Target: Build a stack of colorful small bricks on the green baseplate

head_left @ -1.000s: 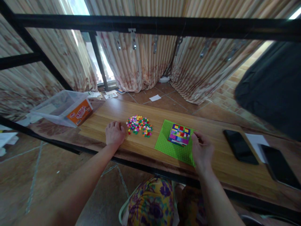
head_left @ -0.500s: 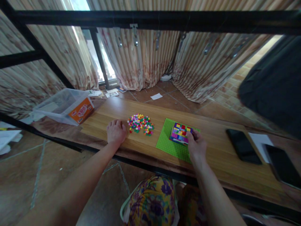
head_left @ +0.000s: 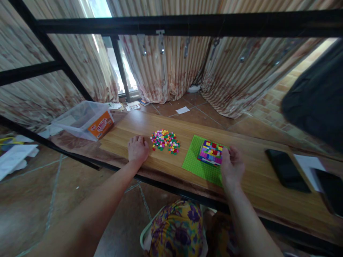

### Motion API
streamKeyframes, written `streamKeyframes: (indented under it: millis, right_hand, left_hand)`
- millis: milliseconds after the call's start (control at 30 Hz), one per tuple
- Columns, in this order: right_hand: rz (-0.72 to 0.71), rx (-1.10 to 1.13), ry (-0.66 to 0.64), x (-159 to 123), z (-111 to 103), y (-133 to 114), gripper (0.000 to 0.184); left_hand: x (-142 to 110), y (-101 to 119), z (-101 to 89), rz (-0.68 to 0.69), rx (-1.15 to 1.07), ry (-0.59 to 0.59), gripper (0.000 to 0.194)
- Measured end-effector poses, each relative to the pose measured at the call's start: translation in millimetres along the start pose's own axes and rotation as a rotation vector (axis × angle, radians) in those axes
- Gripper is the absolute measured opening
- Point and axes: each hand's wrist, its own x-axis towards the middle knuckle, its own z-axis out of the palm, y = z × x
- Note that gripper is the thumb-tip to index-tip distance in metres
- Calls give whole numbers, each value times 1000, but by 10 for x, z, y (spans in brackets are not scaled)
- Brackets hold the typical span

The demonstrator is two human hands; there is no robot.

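On the counter, a block of multicoloured toy bricks was carried by a green studded baseplate, at four o'clock from the centre of the view. At the block's three o'clock edge the right hand was held, thumb and fingers bent towards each other; whether a brick was pinched or the block touched could not be told. The left hand was rested on the wood with its fingers loosely curled, at nine o'clock from the heap of loose bricks.

The step in hand was judged to be work along that block edge; for the next move, a fine pinch and studs squarely matched would be called for.

The baseplate's four o'clock corner was covered by the right hand, and whatever lay beneath the left palm was concealed. The rightmost smartphone was blurred and cut off.
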Motion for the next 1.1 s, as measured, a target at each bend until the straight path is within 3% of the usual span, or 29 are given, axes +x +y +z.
streamKeyframes:
  millis: [100,200,300,400,533,767,1100]
  right_hand:
    - [-261,-162,27,-126,-38,-198,43]
    - [-453,-148,-256,-376,77,-367,30]
    - [-591,-150,-500,-625,321,-430,26]
    - [-630,-252,-605,-751,556,-395,26]
    - [-653,-373,-612,-777,724,-312,25]
    - [-690,-450,-579,-836,833,-248,19]
    - [-684,-409,-585,-870,779,-335,18]
  left_hand:
    - [-3,-1,6,-5,1,-4,40]
    - [-4,-5,10,-10,6,-7,38]
    - [-7,-7,7,-6,1,0,37]
    - [-11,-10,5,-1,-7,-4,37]
    - [-15,-21,18,-2,-8,1,36]
    - [-20,-30,24,0,-18,13,34]
    - [-10,-33,11,4,7,4,34]
